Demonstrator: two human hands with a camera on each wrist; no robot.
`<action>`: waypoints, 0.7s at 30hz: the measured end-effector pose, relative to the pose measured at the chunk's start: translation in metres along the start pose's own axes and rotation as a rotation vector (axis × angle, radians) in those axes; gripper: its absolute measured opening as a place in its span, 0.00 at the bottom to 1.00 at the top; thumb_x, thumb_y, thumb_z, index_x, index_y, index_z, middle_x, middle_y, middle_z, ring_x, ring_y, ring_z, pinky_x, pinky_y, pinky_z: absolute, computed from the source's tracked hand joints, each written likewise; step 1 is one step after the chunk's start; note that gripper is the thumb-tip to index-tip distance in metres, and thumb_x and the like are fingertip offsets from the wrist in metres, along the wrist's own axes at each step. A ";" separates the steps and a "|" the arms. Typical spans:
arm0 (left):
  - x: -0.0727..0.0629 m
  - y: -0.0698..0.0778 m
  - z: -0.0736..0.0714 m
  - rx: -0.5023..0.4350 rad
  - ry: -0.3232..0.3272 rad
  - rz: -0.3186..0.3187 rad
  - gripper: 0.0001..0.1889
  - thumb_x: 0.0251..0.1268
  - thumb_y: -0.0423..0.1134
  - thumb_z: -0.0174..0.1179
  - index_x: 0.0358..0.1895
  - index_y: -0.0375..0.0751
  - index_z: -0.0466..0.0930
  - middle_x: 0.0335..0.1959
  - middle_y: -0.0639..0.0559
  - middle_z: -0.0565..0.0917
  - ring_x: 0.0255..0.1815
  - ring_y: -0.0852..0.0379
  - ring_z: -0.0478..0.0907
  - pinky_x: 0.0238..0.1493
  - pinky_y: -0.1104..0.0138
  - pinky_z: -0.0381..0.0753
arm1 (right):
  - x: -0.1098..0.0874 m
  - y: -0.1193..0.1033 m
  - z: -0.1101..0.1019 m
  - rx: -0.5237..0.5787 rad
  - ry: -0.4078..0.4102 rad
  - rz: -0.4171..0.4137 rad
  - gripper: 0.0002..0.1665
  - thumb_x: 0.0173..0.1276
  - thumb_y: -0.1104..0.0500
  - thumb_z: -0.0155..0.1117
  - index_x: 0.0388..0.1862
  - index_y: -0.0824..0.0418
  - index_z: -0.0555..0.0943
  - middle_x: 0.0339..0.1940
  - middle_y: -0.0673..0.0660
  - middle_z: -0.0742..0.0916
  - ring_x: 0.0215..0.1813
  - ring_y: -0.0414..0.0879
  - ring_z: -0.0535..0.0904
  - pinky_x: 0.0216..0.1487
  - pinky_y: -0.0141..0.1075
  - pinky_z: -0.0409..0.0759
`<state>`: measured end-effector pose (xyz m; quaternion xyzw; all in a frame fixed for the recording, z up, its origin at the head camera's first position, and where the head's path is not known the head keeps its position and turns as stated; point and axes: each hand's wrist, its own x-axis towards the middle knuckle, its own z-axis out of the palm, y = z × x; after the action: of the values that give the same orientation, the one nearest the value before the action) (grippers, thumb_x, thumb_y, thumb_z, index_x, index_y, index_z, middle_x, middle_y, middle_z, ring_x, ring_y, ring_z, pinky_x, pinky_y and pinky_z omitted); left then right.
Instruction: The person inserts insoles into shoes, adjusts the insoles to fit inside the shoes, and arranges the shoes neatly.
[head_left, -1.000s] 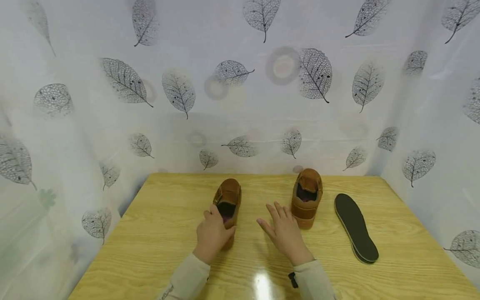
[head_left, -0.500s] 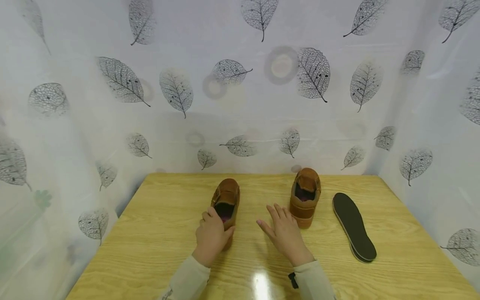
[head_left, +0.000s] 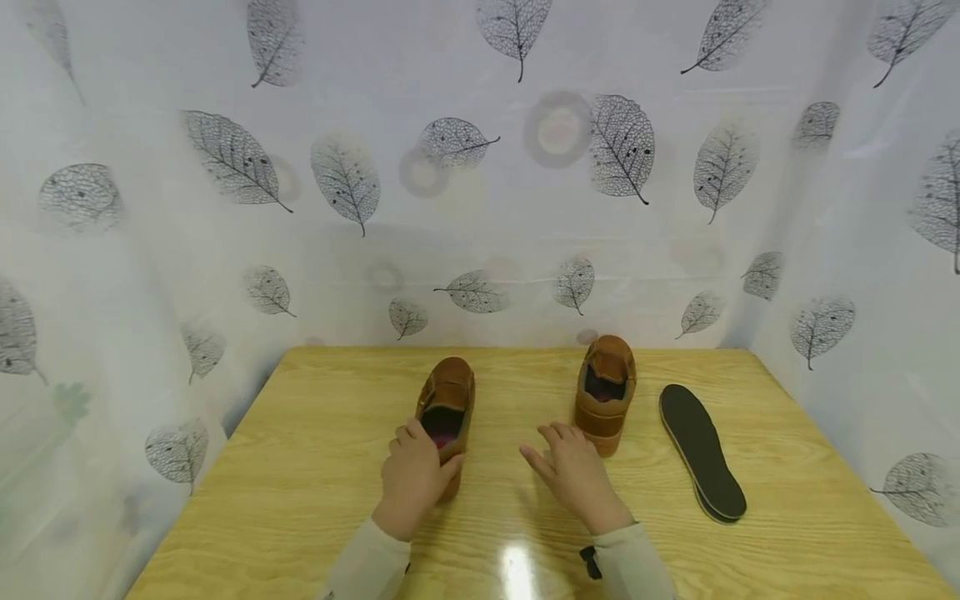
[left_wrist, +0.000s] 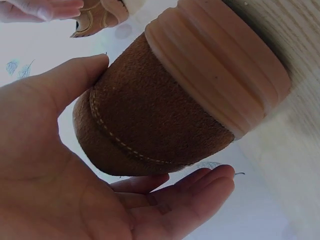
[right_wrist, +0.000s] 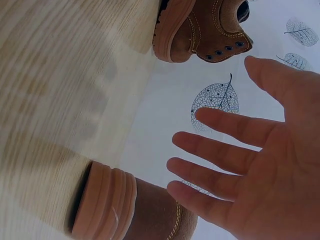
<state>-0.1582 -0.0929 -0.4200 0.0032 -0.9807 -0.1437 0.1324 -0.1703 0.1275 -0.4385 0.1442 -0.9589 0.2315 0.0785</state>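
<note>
I see left hand (head_left: 411,479) holding left shoe (head_left: 452,390) round heel (left_wrist: 155,100). Right hand (head_left: 579,473) spread wide, holding nothing, near right shoe (head_left: 604,419); insole (head_left: 703,454) farther right. My worry: loose heel hold lets left shoe twist; careless sweep of right hand knocks right shoe.

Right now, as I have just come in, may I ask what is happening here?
A person's left hand grips one brown shoe around its heel on a wooden table. The right hand, fingers spread, holds nothing near the second brown shoe. A dark insole lies to the right of that shoe.
</note>
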 end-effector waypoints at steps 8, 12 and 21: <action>0.000 -0.003 -0.004 -0.032 -0.033 0.022 0.41 0.52 0.54 0.71 0.49 0.18 0.63 0.36 0.30 0.73 0.31 0.41 0.74 0.21 0.59 0.78 | -0.004 0.014 -0.007 0.077 -0.072 0.049 0.27 0.72 0.50 0.58 0.59 0.70 0.76 0.59 0.70 0.78 0.63 0.67 0.70 0.62 0.61 0.66; 0.000 -0.005 -0.003 -0.040 -0.028 0.050 0.40 0.53 0.54 0.71 0.49 0.18 0.64 0.36 0.30 0.72 0.32 0.41 0.74 0.22 0.59 0.77 | -0.006 0.025 -0.012 0.105 -0.103 0.076 0.27 0.71 0.50 0.59 0.60 0.70 0.75 0.60 0.70 0.78 0.63 0.67 0.70 0.62 0.59 0.68; -0.002 -0.006 -0.002 -0.077 -0.025 0.083 0.36 0.54 0.50 0.70 0.52 0.23 0.66 0.42 0.29 0.72 0.39 0.37 0.73 0.27 0.54 0.79 | -0.007 0.052 -0.028 0.138 -0.119 0.120 0.24 0.69 0.56 0.62 0.59 0.69 0.77 0.55 0.65 0.82 0.55 0.61 0.78 0.55 0.53 0.76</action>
<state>-0.1559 -0.0992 -0.4204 -0.0443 -0.9753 -0.1760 0.1262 -0.1773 0.1867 -0.4371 0.1051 -0.9505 0.2923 -0.0029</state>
